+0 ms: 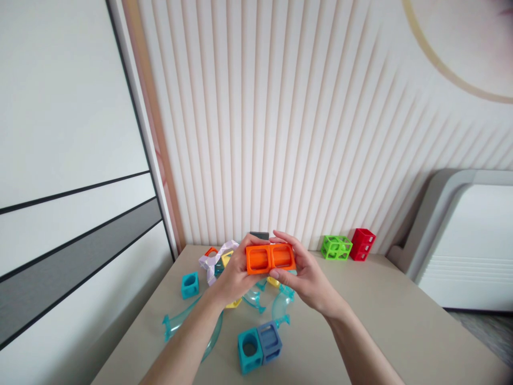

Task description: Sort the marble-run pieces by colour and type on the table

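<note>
Two orange cube frames [270,259], joined side by side, are held up above the table. My left hand [236,270] grips their left end, and my right hand [302,272] grips the right end with the thumb below and fingers above. Beneath and behind the hands lie clear teal curved tubes [282,303], yellow pieces and a pale lilac piece [208,263], partly hidden. Nearer the front stand a teal cube [250,350] and a blue cube [270,341], touching each other. A single teal cube [189,285] sits to the left.
Green cube frames [336,247] and a red stack [363,244] stand at the back right of the beige table [360,299], against the ribbed wall [272,117]. A dark object [260,235] shows behind the hands. A white panel [476,246] is at right.
</note>
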{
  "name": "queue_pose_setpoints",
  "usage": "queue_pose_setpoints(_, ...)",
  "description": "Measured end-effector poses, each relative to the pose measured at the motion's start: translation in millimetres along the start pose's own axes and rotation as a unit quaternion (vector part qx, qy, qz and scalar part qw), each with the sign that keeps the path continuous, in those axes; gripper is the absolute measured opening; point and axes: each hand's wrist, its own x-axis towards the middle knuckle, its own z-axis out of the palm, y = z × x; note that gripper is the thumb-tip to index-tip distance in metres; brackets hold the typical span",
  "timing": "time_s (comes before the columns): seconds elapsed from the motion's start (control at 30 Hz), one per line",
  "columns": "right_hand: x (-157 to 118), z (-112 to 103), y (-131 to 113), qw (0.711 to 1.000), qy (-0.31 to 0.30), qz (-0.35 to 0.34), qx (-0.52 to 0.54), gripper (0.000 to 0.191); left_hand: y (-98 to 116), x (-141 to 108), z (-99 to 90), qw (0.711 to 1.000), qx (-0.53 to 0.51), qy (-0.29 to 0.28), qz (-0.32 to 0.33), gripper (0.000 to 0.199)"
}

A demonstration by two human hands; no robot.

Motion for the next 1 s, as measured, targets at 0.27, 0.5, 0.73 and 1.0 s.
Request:
queue_pose_setpoints(0.27, 1.4, -0.6, -6.6, 0.998, -0.003, -0.025, -0.052, 0.060, 1.6, 0.0, 1.7, 0.999, -0.035, -0.014, -0.023, 0.046)
queue_pose_setpoints(0.5, 1.0, -1.7, -2.8, 0.999, -0.021, -0.015, -0.039, 0.060, -2.1, -0.3, -0.4, 0.998, -0.048, -0.023, -0.029, 0.049)
queue_pose_setpoints(0.73, 2.4, 3.7, -4.0, 1.000, 0.022, -0.005, 0.017, 0.066, -4.2, 2.3, -1.8, 1.000, 0.009, 0.011, 0.011, 0.045)
queue_pose_setpoints(1.0, 11.9, 13.2, -7.2, 0.984, 0.119, 0.030, 0.129, 0.062, -14.9, 3.1, 4.5, 0.986, 0.051, 0.139, 0.078, 0.047)
